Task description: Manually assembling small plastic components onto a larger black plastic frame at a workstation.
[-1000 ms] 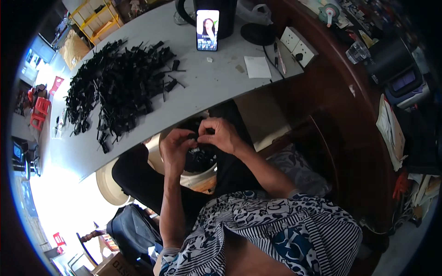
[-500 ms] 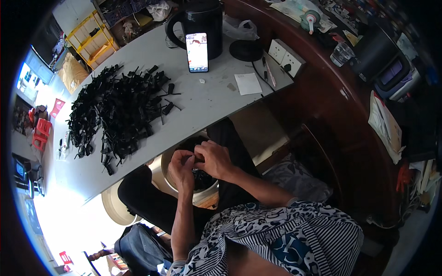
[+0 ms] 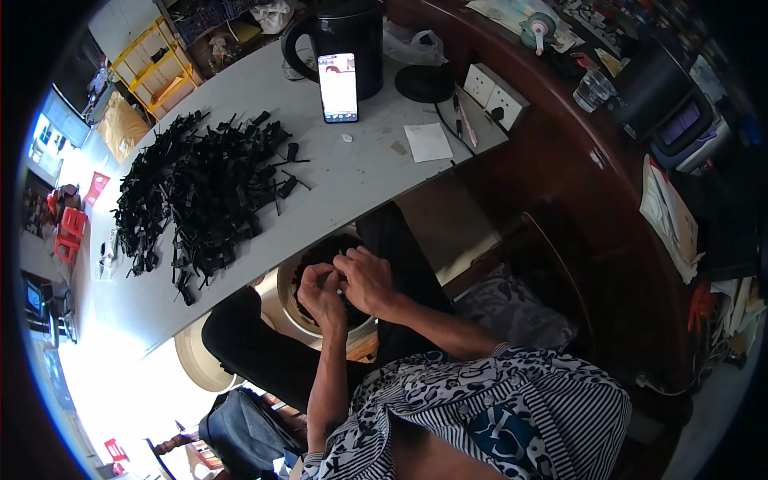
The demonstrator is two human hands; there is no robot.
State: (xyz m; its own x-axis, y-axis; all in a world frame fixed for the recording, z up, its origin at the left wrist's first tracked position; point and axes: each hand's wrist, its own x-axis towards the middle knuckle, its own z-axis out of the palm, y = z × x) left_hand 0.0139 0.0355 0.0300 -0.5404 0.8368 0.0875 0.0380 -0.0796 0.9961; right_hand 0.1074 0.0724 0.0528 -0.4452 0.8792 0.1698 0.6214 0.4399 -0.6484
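My left hand [image 3: 322, 293] and my right hand [image 3: 366, 280] meet in front of me, fingers closed and fingertips pressed together. Whatever they pinch is too small and too covered to make out. Below them, between my knees, stands a round pale bucket [image 3: 286, 298] with dark contents that my hands partly cover. On the grey table to the left lies a large heap of small black plastic parts [image 3: 200, 192] with thin protruding pins or strips. A few of these parts [image 3: 288, 186] lie loose at the heap's right edge.
A lit phone [image 3: 338, 90] leans against a black kettle [image 3: 352, 40] on the grey table [image 3: 336, 192]. Nearby are a paper slip [image 3: 429, 142], pens [image 3: 466, 124], a black round base [image 3: 424, 83] and a white socket strip [image 3: 496, 96]. A dark wooden counter curves along the right.
Both hands stay together and have shifted slightly, the left one a little to the right. More of the bucket's left rim shows. The heap looks unchanged.
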